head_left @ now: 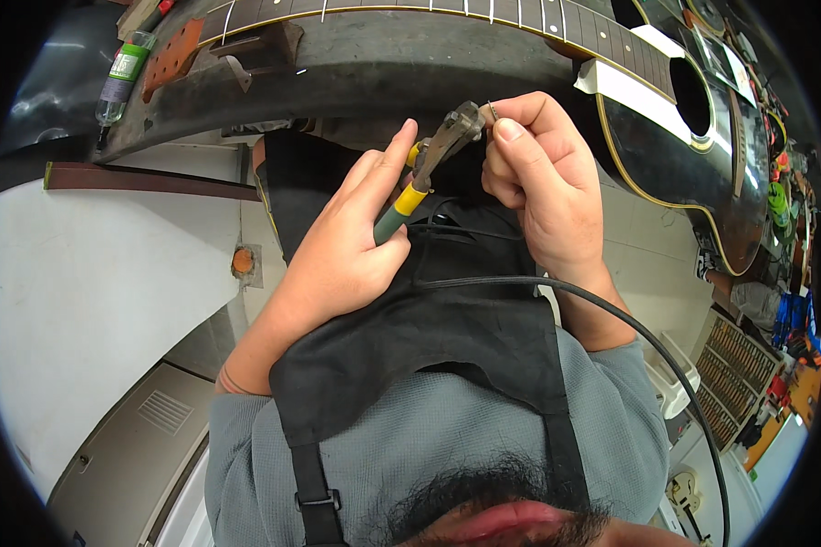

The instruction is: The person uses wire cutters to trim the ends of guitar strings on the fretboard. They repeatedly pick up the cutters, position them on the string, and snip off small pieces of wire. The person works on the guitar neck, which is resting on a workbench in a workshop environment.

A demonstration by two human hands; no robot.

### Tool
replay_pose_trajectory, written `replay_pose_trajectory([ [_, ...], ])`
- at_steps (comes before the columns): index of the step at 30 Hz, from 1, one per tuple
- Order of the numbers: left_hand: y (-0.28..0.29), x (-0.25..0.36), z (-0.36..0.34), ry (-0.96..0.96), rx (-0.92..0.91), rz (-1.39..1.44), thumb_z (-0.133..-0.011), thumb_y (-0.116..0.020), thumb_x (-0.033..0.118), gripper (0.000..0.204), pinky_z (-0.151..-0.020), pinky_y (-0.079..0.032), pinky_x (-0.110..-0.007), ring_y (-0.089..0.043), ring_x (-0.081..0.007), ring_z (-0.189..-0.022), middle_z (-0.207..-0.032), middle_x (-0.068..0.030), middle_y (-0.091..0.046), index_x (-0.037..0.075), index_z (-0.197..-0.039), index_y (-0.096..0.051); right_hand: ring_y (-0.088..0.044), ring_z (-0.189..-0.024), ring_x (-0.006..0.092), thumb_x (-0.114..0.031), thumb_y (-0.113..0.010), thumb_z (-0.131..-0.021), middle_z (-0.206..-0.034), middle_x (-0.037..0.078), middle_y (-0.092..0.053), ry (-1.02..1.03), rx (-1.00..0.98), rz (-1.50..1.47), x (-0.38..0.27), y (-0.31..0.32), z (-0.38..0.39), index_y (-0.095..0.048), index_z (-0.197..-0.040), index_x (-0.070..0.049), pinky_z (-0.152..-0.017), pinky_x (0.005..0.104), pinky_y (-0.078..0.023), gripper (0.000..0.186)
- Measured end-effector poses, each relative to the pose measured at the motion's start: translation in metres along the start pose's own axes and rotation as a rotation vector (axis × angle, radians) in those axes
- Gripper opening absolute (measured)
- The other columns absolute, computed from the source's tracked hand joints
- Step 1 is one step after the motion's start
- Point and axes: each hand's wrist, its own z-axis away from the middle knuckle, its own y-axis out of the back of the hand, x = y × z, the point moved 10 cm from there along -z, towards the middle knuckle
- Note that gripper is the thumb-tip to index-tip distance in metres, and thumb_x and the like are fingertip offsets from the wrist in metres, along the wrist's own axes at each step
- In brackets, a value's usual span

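Observation:
My left hand (pixel 342 246) is wrapped round the handles of metal pliers (pixel 444 150) with green and yellow grips, its index finger stretched along them. The pliers' head points up and to the right, close to the fingertips of my right hand (pixel 552 173). Between that thumb and index finger I pinch a short, thin piece of metal wire (pixel 493 112). Whether the jaws touch the wire I cannot tell. Beyond my hands lies an acoustic guitar, its dark fretboard (pixel 593 36) crossed by pale fret strips and its black body (pixel 643 150) at the right.
The guitar's brown headstock (pixel 173 59) rests at the far left beside a bottle with a green label (pixel 123 77). A dark bench edge (pixel 365 91) runs beyond my hands. A black cable (pixel 634 319) curves across my apron (pixel 410 319). Tools crowd the right side.

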Motion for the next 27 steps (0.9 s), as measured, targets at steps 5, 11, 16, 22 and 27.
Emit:
replay_pose_trajectory([
  [5,-0.002,-0.001,0.0,0.014,-0.015,-0.008,-0.084,-0.05,-0.015,0.097,-0.113,-0.05,-0.035,-0.06,-0.0226,-0.126,-0.145,-0.0117,-0.055,0.011,-0.177,-0.033,-0.054,-0.078,0.0026,-0.01,-0.06,-0.115,-0.094,0.001,-0.067,0.048,-0.004,0.074,-0.005,0.004,0.001,-0.061,-0.13,0.004,-0.068,0.0219,-0.044,0.02],
  [11,-0.002,0.001,-0.001,0.014,-0.019,-0.008,-0.084,-0.049,-0.015,0.098,-0.113,-0.05,-0.035,-0.06,-0.0225,-0.126,-0.142,-0.012,-0.055,0.011,-0.177,-0.032,-0.068,-0.105,0.0073,-0.006,-0.062,-0.114,-0.118,0.008,-0.075,0.116,0.071,0.212,-0.009,0.003,0.004,-0.063,-0.128,0.005,-0.095,0.0237,-0.054,0.018],
  [16,-0.003,0.0,-0.001,0.021,-0.026,-0.013,-0.083,-0.049,-0.015,0.099,-0.113,-0.05,-0.035,-0.06,-0.0226,-0.126,-0.14,-0.0121,-0.055,0.011,-0.177,-0.032,-0.069,-0.105,0.0078,-0.004,-0.062,-0.113,-0.117,0.008,-0.075,0.125,0.077,0.229,-0.009,0.004,0.005,-0.062,-0.127,0.005,-0.094,0.0239,-0.054,0.017],
  [22,-0.004,0.0,-0.001,0.024,-0.024,-0.018,-0.083,-0.048,-0.015,0.099,-0.113,-0.05,-0.036,-0.06,-0.023,-0.125,-0.139,-0.0121,-0.055,0.011,-0.177,-0.032,-0.069,-0.102,0.0064,-0.004,-0.062,-0.113,-0.115,0.007,-0.075,0.155,0.073,0.286,-0.012,0.003,0.006,-0.062,-0.126,0.004,-0.09,0.023,-0.054,0.015],
  [27,-0.004,-0.001,0.0,0.031,-0.033,-0.019,-0.083,-0.049,-0.015,0.1,-0.11,-0.05,-0.034,-0.059,-0.0222,-0.12,-0.135,-0.0115,-0.056,0.012,-0.177,-0.032,-0.065,-0.09,0.0042,-0.002,-0.064,-0.112,-0.102,0.003,-0.073,0.241,0.075,0.421,-0.017,0.003,0.005,-0.065,-0.122,0.002,-0.081,0.0225,-0.052,0.012],
])
